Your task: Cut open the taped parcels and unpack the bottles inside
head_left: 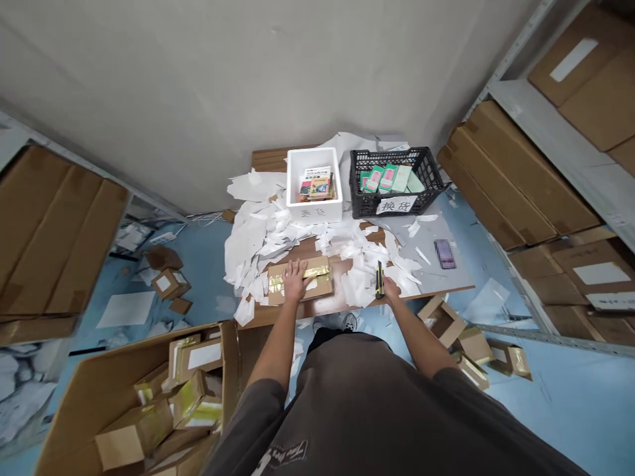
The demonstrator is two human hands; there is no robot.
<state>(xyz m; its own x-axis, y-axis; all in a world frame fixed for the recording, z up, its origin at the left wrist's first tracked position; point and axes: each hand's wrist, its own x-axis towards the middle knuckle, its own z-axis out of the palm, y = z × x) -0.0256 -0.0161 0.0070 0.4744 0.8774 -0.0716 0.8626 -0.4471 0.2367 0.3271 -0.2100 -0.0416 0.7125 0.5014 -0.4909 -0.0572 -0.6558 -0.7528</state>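
Observation:
A taped cardboard box point(323, 281) lies on the wooden table point(342, 264), with yellowish tape along its top. My left hand point(294, 280) rests flat on the box, fingers stretched out over its top face. To the right, my right hand point(390, 289) is closed around a black and yellow box cutter point(380, 277), which points away from me beside torn white paper point(360, 281). The frame is too coarse to tell whether the blade is out. Box and cutter are apart.
Behind stand a white foam box point(315, 210) holding books and a black crate point(364, 208) with green-and-pink packets. A phone point(445, 254) lies at right. A large carton point(89, 390) of small boxes stands at lower left; loose boxes point(473, 344) lie on the floor.

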